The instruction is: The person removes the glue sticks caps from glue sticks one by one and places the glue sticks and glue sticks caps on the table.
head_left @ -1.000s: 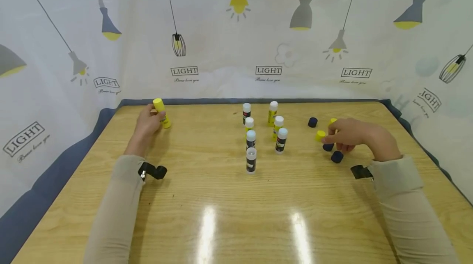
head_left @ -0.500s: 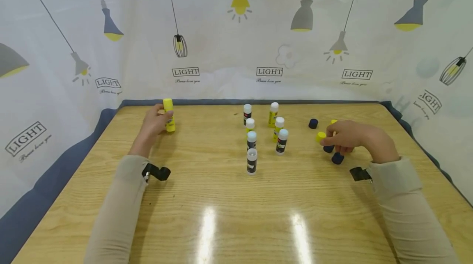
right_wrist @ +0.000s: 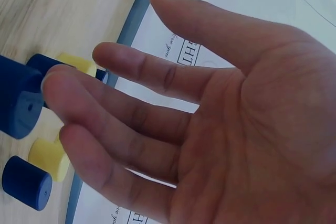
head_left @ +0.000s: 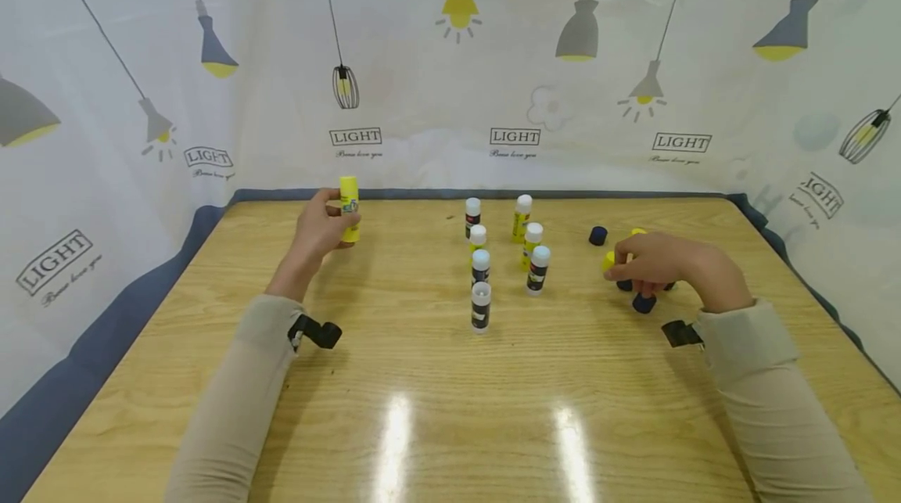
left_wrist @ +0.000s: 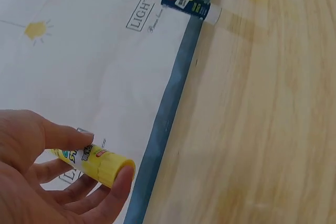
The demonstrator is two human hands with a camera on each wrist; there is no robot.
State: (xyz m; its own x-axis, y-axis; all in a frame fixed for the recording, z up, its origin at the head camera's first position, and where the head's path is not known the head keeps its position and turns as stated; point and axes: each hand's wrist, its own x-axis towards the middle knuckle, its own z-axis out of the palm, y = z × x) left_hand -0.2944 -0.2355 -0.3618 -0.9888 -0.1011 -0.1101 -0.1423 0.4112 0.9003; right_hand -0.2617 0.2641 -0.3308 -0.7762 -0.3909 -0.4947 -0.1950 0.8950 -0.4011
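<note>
My left hand (head_left: 320,225) grips a yellow glue stick (head_left: 349,194), its cap end up, close over the far left part of the table. In the left wrist view, thumb and fingers wrap the labelled barrel (left_wrist: 92,161). On the right, my right hand (head_left: 669,264) hovers over loose caps, fingers loosely bent and palm without anything in it. Around its fingertips lie a yellow cap (head_left: 609,259) and a dark blue cap (head_left: 644,303); the right wrist view shows a large blue cap (right_wrist: 21,98) near the fingertips. Some caps are partly hidden by the hand.
Several capless glue sticks stand upright mid-table in two loose rows, among them a dark-labelled one (head_left: 481,311) at the front and a yellow one (head_left: 522,221) at the back. A dark blue cap (head_left: 598,235) lies apart. A printed curtain (head_left: 436,96) borders the table.
My left hand has carried the yellow glue stick rightward, and the stick has gone from tilted to upright. The right hand has shifted slightly left over the caps.
</note>
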